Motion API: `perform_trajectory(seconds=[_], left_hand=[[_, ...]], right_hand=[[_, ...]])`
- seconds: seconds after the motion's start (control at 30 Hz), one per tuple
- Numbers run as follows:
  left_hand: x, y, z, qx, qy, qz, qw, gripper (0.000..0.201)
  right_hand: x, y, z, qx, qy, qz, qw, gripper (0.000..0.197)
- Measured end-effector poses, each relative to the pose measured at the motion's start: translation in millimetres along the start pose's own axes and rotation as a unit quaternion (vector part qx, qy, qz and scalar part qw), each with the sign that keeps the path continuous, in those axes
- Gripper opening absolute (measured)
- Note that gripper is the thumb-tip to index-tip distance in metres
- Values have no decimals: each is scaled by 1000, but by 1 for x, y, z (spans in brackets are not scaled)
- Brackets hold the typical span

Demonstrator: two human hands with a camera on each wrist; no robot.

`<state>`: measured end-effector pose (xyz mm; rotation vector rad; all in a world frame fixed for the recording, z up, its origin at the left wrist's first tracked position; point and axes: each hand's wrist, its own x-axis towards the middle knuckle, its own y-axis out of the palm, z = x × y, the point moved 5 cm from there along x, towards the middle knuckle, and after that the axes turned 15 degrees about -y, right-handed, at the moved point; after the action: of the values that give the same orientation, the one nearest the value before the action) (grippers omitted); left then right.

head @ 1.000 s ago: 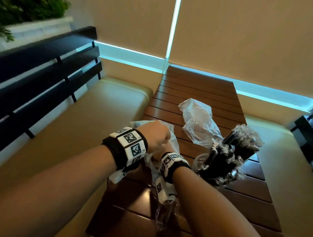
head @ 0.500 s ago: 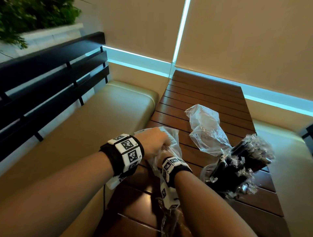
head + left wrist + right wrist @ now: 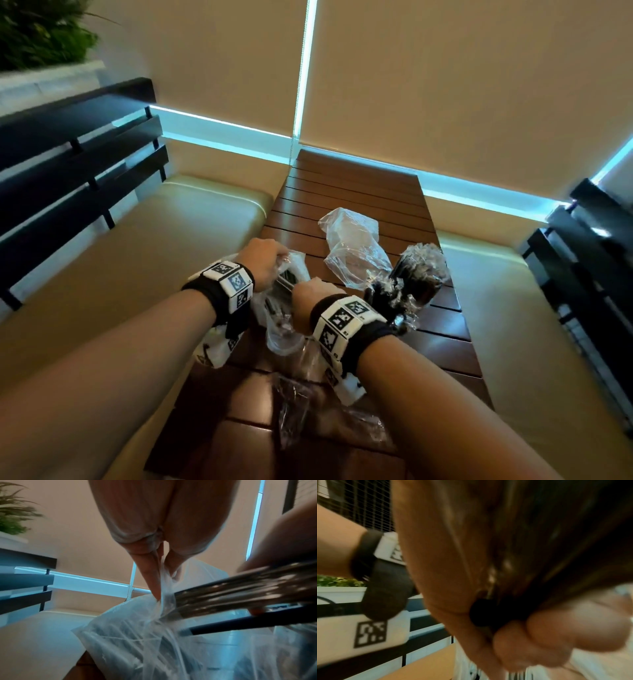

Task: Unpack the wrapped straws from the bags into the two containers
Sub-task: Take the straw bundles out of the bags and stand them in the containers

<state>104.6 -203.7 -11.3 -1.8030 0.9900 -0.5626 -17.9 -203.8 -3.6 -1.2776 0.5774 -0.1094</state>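
The person is standing over a dark brown slatted wooden table set between two cream padded benches. Their left hand is pinching the mouth of a clear crinkled plastic bag that is lying at the table's left edge; in the left wrist view the fingers are pressed together on a fold of the film, thumb against them. Their right hand is closing as a fist around a bundle of black straws in clear wrappers, the fingers curled tight on it, and the bundle's free end is sitting in the bag's opening. The right wrist view is blurred, so how many straws are in that grip is not clear.

Further back on the table an emptied-looking clear plastic bag is lying crumpled. Just to its right, a round dark container packed with wrapped black straws is standing with the wrapper ends fanning out of its top. Whether the second container is beside it I cannot tell. Near the front edge of the table another crumpled clear wrapper is lying flat. Both wrists are wearing black bands with white coded marker blocks.
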Motion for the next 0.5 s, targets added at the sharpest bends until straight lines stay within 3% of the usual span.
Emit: perform_trajectory(seconds=[0.27, 0.33, 0.4, 0.5], left_hand=[[-23, 7, -12, 29, -89, 18, 995, 26], [-31, 11, -19, 34, -69, 36, 996, 32], [-32, 20, -21, 7, -63, 82, 995, 40], [-45, 6, -40, -79, -4, 94, 992, 63]], right_hand=[[-89, -53, -16, -77, -20, 9, 997, 19], [-98, -65, -23, -83, -24, -26, 996, 14], [-100, -73, -32, -65, -15, -82, 994, 21], [-96, -80, -45, -23, -20, -210, 977, 17]])
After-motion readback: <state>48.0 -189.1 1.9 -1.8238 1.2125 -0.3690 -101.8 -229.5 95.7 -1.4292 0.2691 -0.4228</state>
